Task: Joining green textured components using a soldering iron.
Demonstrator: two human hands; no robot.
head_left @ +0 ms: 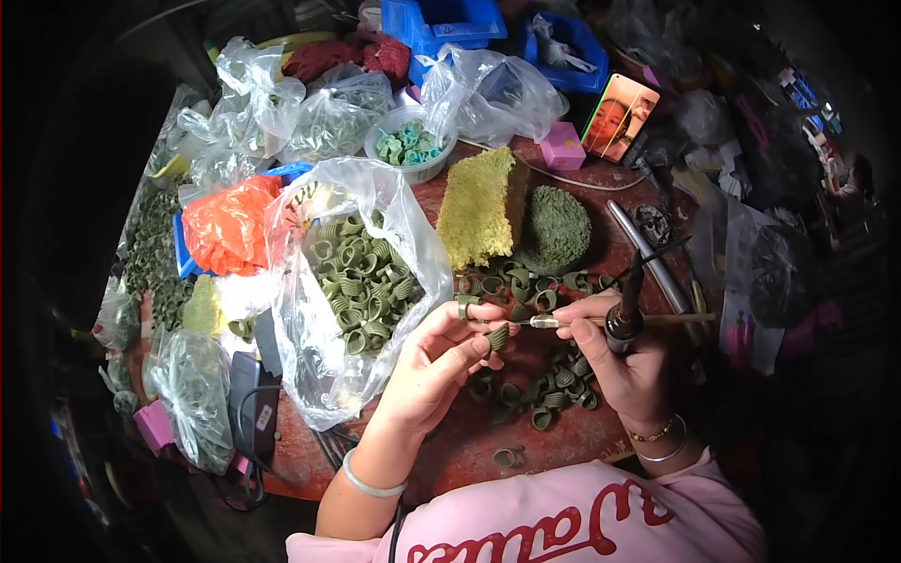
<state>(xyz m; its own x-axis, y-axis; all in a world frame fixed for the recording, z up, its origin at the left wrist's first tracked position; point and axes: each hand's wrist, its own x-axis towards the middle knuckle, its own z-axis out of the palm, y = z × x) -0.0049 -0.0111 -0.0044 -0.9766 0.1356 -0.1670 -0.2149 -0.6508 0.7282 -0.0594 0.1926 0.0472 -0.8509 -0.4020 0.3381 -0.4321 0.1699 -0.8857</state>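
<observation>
My left hand (434, 361) is closed, pinching a ribbed dark green ring (498, 337) between thumb and fingers. A second green ring (464, 308) sits around one of its fingers. My right hand (624, 371) is closed around a thin wooden-handled brush (680, 319), whose fine tip points left and meets or nearly meets the pinched ring. Also in that hand is a black-handled pen-like tool (623, 324) with a cord, standing upright; its lower end is hidden. Loose green rings (561, 380) lie on the red table below and between my hands.
Left of my hands, an open clear plastic bag (422, 239) holds many green rings (371, 291). Beyond are a yellow sponge (474, 206), a round green scouring pad (556, 228), a tub (441, 169) of teal pieces and a propped phone (619, 117). A silver pen-shaped tool (648, 255) lies at right.
</observation>
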